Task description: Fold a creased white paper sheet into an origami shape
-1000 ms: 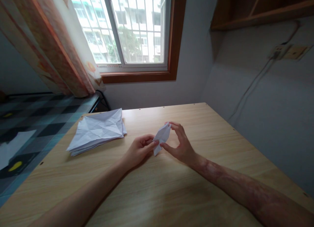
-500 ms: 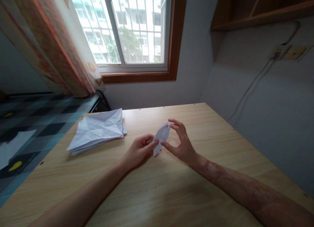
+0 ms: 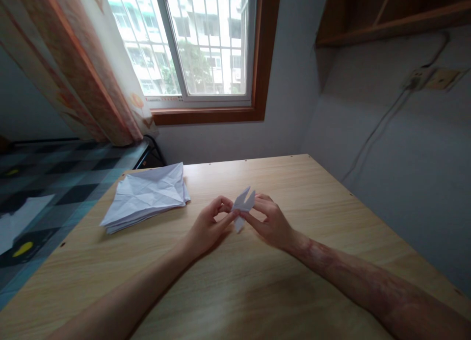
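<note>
A small folded white paper (image 3: 243, 201) is held up between my two hands over the middle of the table. Two pointed flaps stand at its top with a narrow gap between them, and a single point hangs below. My left hand (image 3: 212, 218) pinches its left side, thumb on the near face. From the right, my right hand (image 3: 270, 217) grips the other side, its thumb close to the left thumb. Fingers behind the paper are partly hidden.
A stack of creased white paper sheets (image 3: 147, 195) lies at the table's back left. The wooden table (image 3: 206, 300) meets a bed with a checked cover (image 3: 91, 166) on the left. A window and curtain are behind, and a cable (image 3: 379, 124) hangs along the right wall.
The paper's top now shows two separate points, and it is folded across the middle. My right hand's fingers have come down from the upper tip to the paper's right side.
</note>
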Motion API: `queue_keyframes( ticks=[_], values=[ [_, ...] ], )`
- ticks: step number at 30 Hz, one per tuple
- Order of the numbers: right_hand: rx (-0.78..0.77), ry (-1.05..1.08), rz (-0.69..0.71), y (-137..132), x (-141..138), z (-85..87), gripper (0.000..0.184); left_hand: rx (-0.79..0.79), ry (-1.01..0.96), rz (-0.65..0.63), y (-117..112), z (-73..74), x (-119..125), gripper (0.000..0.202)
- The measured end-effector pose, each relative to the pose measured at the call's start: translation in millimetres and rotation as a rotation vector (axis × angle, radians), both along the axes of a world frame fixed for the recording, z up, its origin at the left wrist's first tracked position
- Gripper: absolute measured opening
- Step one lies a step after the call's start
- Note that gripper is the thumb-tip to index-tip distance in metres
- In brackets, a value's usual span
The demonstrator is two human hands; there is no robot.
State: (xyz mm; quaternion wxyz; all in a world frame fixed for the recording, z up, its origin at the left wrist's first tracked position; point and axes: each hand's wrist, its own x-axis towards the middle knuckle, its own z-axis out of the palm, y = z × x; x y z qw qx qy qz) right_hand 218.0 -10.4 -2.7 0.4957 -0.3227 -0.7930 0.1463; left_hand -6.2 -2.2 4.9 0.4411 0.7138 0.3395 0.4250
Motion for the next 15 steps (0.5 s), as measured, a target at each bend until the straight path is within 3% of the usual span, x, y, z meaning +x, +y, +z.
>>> queue_keyframes(
  ticks=[3,6,10,13,15],
  values=[
    [-0.099,0.077,0.010,-1,0,-1.4,0.014,0.110,0.029,0.092,1,1.6,-2,0.025],
    [-0.196,0.123,0.016,-1,0,-4.9,0.016,0.080,0.021,0.073,2,2.5,-2,0.029],
    [-0.327,0.163,0.097,0,1,-9.1,0.023,-0.125,-0.065,-0.073,3,2.6,-2,0.033],
    [-0.423,0.359,0.192,3,2,-11.4,0.025,-0.293,-0.129,-0.146,4,3.5,-2,0.038],
    [-0.433,0.511,0.193,7,2,-12.8,0.030,-0.325,-0.105,-0.137,5,4.9,-3,0.041]
  ],
)
